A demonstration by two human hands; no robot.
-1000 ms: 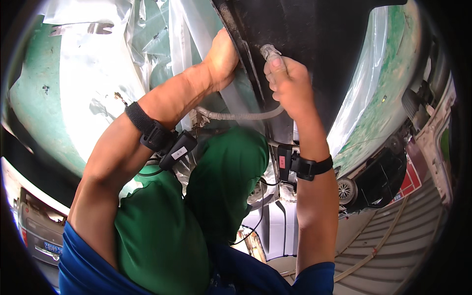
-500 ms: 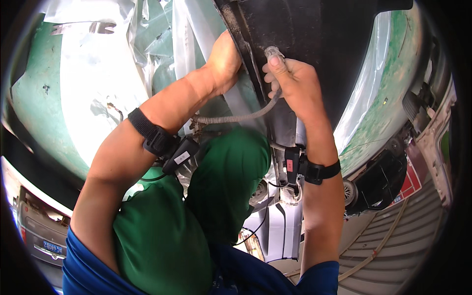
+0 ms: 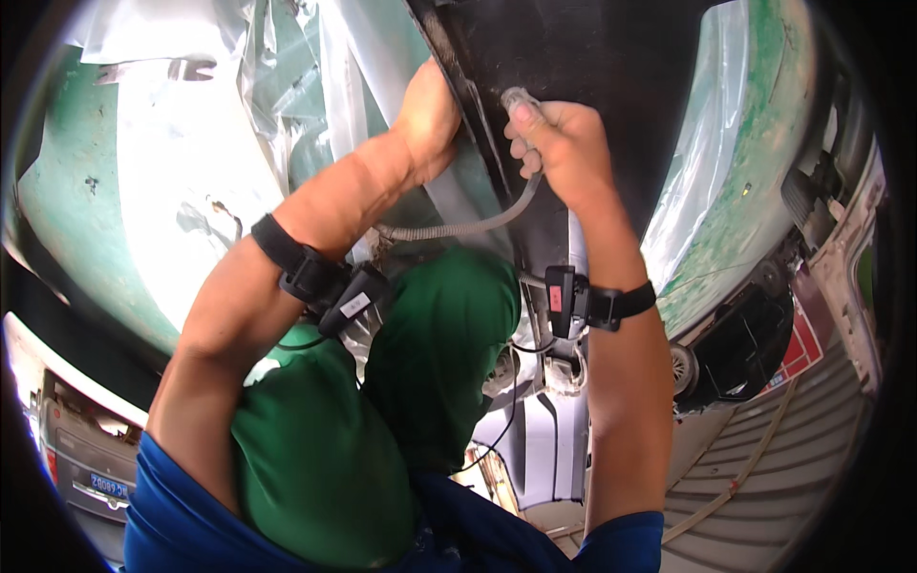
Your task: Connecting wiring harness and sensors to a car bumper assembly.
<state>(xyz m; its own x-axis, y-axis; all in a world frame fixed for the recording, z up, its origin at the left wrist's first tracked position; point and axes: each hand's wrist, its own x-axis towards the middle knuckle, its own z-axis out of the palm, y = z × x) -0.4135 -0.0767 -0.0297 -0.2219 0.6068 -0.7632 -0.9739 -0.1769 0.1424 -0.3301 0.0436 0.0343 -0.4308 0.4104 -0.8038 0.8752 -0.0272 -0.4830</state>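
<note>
My right hand [image 3: 564, 143] closes around a dusty, pale plug connector [image 3: 514, 96], with the thumb pressed along it. A grey corrugated cable conduit [image 3: 458, 230] hangs from that hand in a curve and runs left, below my left forearm. In front of both hands is a large dark panel [image 3: 611, 57]. My left hand [image 3: 430, 119] reaches behind the panel's left edge. Its fingers are hidden there, so what they touch does not show.
Crumpled clear plastic film [image 3: 344, 86] and a white sheet [image 3: 181, 181] cover part of a green surface [image 3: 62, 201]. Green cloth [image 3: 449, 325] bulges between my forearms. Black strapped devices [image 3: 349, 298] sit on both. A black car [image 3: 731, 349] and a grey vehicle [image 3: 86, 458] stand farther off.
The whole view has shifted slightly. My right hand and the connector appear a little farther left, still in front of the dark panel. My left hand stays behind the edge.
</note>
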